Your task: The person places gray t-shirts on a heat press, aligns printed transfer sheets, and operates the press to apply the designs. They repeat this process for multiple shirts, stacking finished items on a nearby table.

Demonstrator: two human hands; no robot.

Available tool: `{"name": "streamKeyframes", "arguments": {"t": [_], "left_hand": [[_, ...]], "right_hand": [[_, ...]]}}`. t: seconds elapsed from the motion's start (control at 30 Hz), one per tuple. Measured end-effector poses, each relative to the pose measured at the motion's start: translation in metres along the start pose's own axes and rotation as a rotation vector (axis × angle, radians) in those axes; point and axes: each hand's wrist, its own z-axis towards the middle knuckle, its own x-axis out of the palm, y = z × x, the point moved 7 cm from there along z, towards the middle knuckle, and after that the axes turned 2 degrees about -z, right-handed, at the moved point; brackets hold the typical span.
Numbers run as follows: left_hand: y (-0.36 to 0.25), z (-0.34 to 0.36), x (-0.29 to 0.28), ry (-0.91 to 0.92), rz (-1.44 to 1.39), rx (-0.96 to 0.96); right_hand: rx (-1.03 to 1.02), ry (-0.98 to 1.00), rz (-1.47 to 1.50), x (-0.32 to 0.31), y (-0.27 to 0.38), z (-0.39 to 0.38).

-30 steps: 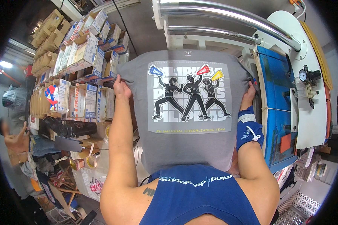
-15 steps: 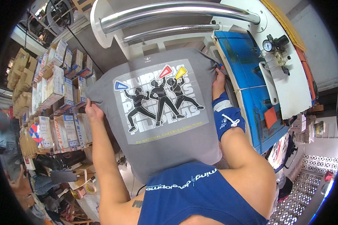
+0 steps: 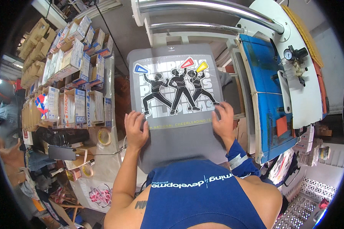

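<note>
A grey T-shirt (image 3: 172,147) lies smooth and stretched over a flat board in front of me. On it sits a glossy rectangular transfer sheet (image 3: 141,91) with black cheerleader figures, blue, red and yellow megaphones and pale lettering. My left hand (image 3: 136,128) rests with fingers spread at the sheet's lower left corner. Across from it, my right hand (image 3: 223,120) lies at the lower right corner, fingers stretched out. Neither one grips anything. The shirt's sides fall over the board's edges, so its sleeves are mostly hidden.
At the right stands a blue heat-press platen (image 3: 269,107) beside a white machine plate with a pressure gauge (image 3: 288,54). Chrome bars (image 3: 218,8) cross behind the board. Stacked cartons (image 3: 70,63) fill the left, with tape rolls (image 3: 104,136) and a phone (image 3: 62,153) nearer.
Both hands have let go of the shirt's sides and moved inward and nearer, onto the sheet's lower corners. The shirt, held out wide before, now lies narrower on the board.
</note>
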Motion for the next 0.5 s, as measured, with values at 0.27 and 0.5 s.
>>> {"name": "streamKeyframes", "arguments": {"t": [0.27, 0.5], "left_hand": [[0.0043, -0.005, 0.0073, -0.054, 0.025, 0.01], [0.0045, -0.004, 0.0074, -0.068, 0.002, 0.001]], "right_hand": [[-0.049, 0.009, -0.06, 0.0059, 0.0089, -0.01], [-0.054, 0.005, -0.073, 0.0043, 0.0132, -0.0069]]}}
